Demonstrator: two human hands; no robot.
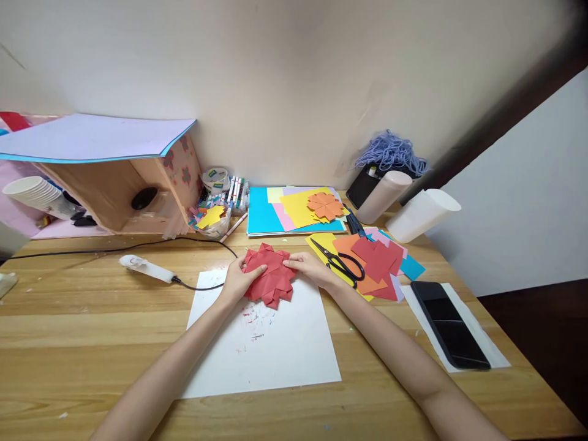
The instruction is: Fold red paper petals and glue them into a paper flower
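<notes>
A red folded paper flower (270, 278) with pointed petals is held above a white sheet of paper (285, 349) marked with small coloured smears. My left hand (239, 277) grips its left side, thumb lying on the front face and fingers behind. On the upper right edge, my right hand (307, 266) pinches a petal between thumb and fingers. Black-handled scissors (340, 263) lie to the right of my right hand, on top of coloured paper pieces (379, 263). The back of the flower is hidden.
A white glue gun (147, 268) with a black cable lies left. Behind are coloured sheets (260, 211) bearing an orange paper flower (325, 206), and a tub of paper scraps (214, 222). A phone (450, 324) and paper rolls (425, 214) are at right; a cardboard box (110, 184) stands back left.
</notes>
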